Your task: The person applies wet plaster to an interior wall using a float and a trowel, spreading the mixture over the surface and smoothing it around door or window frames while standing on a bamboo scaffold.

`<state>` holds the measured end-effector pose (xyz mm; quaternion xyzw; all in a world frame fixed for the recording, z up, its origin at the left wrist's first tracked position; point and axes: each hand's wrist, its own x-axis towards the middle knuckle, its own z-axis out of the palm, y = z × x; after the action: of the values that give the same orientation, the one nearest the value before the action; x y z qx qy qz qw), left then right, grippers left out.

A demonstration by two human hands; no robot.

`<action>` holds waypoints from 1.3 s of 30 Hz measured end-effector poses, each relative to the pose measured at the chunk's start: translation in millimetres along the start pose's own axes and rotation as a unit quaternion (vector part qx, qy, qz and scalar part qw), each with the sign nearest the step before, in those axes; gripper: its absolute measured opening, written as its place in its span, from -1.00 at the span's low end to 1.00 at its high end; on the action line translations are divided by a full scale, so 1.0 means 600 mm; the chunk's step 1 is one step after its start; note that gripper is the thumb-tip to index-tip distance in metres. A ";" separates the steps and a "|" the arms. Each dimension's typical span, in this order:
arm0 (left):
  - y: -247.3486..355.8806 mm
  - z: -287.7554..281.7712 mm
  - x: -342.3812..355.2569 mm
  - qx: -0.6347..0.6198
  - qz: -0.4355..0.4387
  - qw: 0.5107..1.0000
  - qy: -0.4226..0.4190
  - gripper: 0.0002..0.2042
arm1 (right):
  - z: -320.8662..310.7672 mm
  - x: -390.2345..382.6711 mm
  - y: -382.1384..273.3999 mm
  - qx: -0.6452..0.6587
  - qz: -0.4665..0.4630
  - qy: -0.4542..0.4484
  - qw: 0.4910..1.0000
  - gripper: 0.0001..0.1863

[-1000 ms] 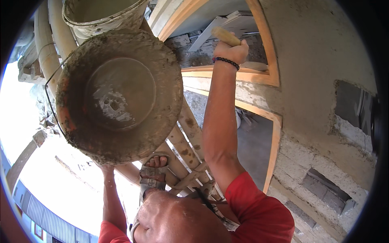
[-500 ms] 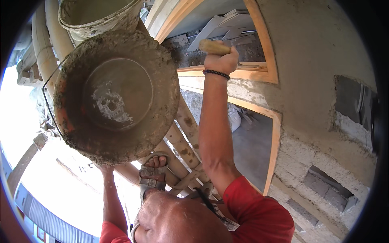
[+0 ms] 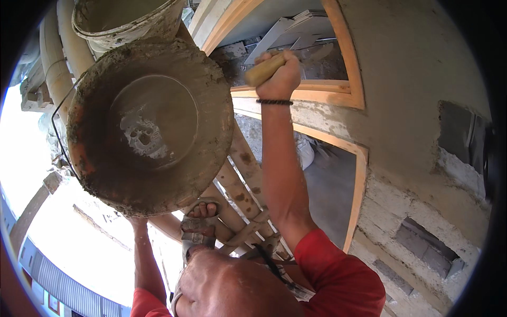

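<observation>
My right hand (image 3: 280, 76) is closed around the thick wooden handle of a trowel (image 3: 265, 70), raised in front of the upper wooden frame. Its greyish blade shows only faintly beyond my fist. To the left is a round bucket (image 3: 95, 174), crusted with mortar around the rim and with a thin wire handle. Wet grey slurry (image 3: 169, 113) with a pale shiny patch lies at its bottom. My left hand (image 3: 138, 221) is at the bucket's near lower edge, holding it from beneath; its fingers are hidden behind the bucket.
A second, whitish bucket (image 3: 132, 31) stands beyond the first. Bamboo poles (image 3: 240, 195) with gaps between them lie under my foot (image 3: 203, 210). On the right are a plastered wall (image 3: 406, 79), wooden frames (image 3: 359, 174) around openings, and rough recesses (image 3: 428, 243).
My right hand has shifted slightly left and turned, swinging the trowel's handle end down and to the left. The bucket has barely moved, while the shiny patch in the slurry has changed shape.
</observation>
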<state>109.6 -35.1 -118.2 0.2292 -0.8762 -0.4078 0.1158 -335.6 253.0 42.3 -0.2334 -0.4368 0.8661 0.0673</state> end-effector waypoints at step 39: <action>0.108 -0.004 0.088 -0.106 -0.046 0.993 0.011 -0.17 | -0.403 -0.165 -0.215 -0.465 -0.147 0.050 0.871 -0.87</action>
<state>45.0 -26.5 -66.1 0.2598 -0.8154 -0.5007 0.1302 -147.3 475.6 55.1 -0.2135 -0.8147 0.5299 0.0990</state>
